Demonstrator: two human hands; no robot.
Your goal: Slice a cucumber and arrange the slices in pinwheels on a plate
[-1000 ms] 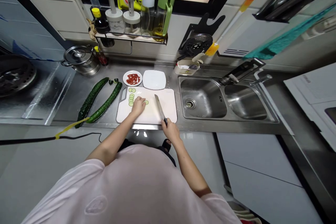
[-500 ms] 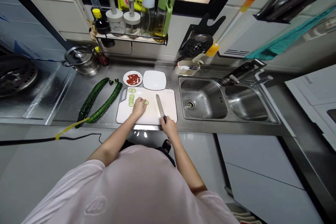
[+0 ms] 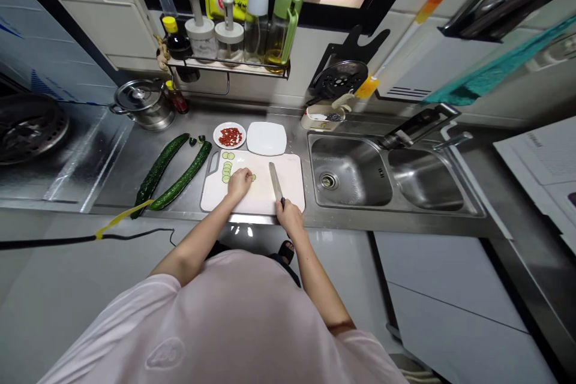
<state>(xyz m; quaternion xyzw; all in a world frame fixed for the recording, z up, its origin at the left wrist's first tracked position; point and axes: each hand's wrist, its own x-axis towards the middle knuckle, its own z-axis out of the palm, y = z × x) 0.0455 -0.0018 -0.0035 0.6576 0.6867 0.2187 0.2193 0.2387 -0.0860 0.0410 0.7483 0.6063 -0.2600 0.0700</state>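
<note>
Pale-green round cucumber slice (image 3: 254,177): middle of white plastic board (image 3: 291,179), nearer left hand (image 3: 240,182).
Left fingers: curled; hold unclear.
Steel knife (image 3: 275,181): right of slice, apart, tip toward far edge.
Right hand (image 3: 290,217): closed round handle, near edge.

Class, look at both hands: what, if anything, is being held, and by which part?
The right hand holds the knife by its dark handle. Whether the left hand grips anything cannot be told.

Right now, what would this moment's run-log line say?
left hand: over board, by cucumber slices | right hand: holding knife | plate: beyond board
</note>
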